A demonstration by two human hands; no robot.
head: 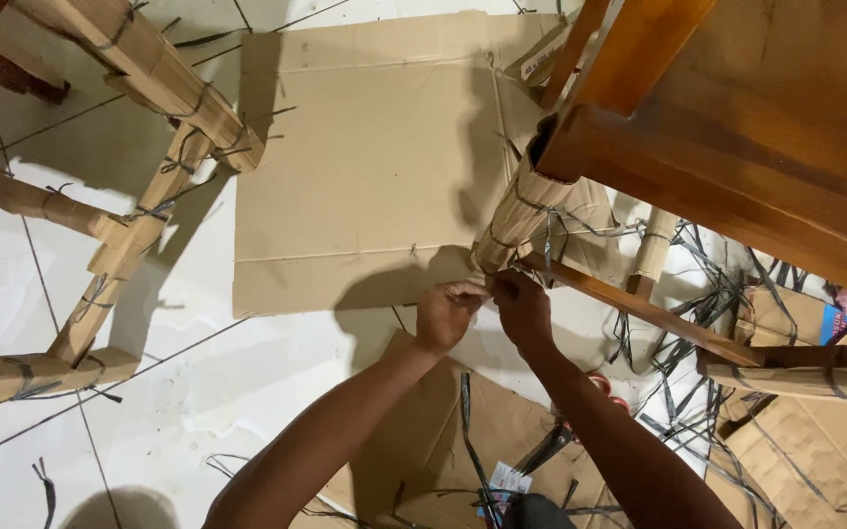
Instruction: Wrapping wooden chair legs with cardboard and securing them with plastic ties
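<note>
Both hands at lower end of cardboard-wrapped chair leg [521,211]. Left hand [446,315] pinched shut on dark plastic strap [547,233], fingers bunched at wrap's edge. Right hand [521,306] closed alongside, apparently on same strap end, likely to keep it taut. Flat cardboard sheet [364,157] beneath on white tiled floor [198,392]. Loose strap offcuts [698,304] scattered right. Wrapped frame [139,211] left.

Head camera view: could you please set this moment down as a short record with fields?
Left hand: pinching a dark strap at the foot of the wrapped chair leg
Right hand: at the same strap, close beside the left hand
Chair: brown wood, leg wrapped in cardboard tied with straps
Floor: white tiles, flat cardboard sheet on it
Left side: another wrapped frame
Right side: loose straps in a heap
</note>
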